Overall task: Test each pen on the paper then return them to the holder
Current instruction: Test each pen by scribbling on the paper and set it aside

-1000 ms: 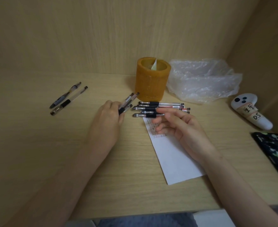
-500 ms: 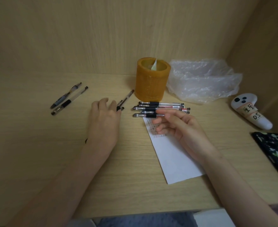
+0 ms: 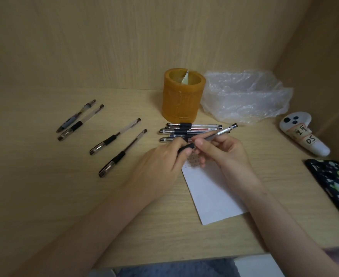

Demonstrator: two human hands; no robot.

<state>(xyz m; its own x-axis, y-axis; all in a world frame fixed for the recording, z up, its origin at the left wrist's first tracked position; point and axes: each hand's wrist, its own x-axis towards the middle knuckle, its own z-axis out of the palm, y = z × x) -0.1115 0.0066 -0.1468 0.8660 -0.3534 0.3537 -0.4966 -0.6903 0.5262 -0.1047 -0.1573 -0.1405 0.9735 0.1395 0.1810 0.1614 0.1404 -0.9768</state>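
Head view: both my hands are on one pen (image 3: 214, 134) above the top of the paper (image 3: 210, 188). My right hand (image 3: 224, 154) pinches its barrel, my left hand (image 3: 162, 166) grips the black cap end. A bunch of pens (image 3: 184, 129) lies just behind my fingers, in front of the orange holder (image 3: 181, 96). Four more pens lie to the left on the desk (image 3: 44, 176), in two pairs, apart from each other.
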